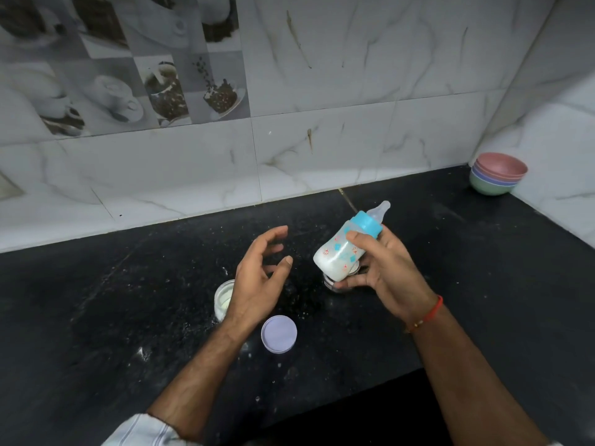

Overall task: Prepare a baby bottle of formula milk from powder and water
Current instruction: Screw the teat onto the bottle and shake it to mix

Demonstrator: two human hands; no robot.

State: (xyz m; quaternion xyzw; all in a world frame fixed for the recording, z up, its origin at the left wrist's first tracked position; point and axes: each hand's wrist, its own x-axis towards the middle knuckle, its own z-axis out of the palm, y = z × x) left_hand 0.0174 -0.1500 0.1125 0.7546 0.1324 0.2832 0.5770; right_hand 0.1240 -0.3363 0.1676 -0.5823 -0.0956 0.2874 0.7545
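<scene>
My right hand [388, 268] grips a small baby bottle [338, 252] above the black counter, tilted with its clear teat and blue collar up and to the right. White milk fills its lower part. My left hand [257, 275] hovers open to the left of the bottle, fingers spread, holding nothing. Under my left wrist stands an open white powder jar [222, 299], partly hidden. Its lilac lid [278, 333] lies flat on the counter nearby. A clear glass [331, 283] sits below the bottle, mostly hidden by my right hand.
The black speckled counter [128, 317] carries scattered white powder and droplets. A stack of pastel bowls [497, 173] stands in the far right corner. Marble-look tiled walls [322, 123] close off the back and right. The counter's front edge steps back at lower right.
</scene>
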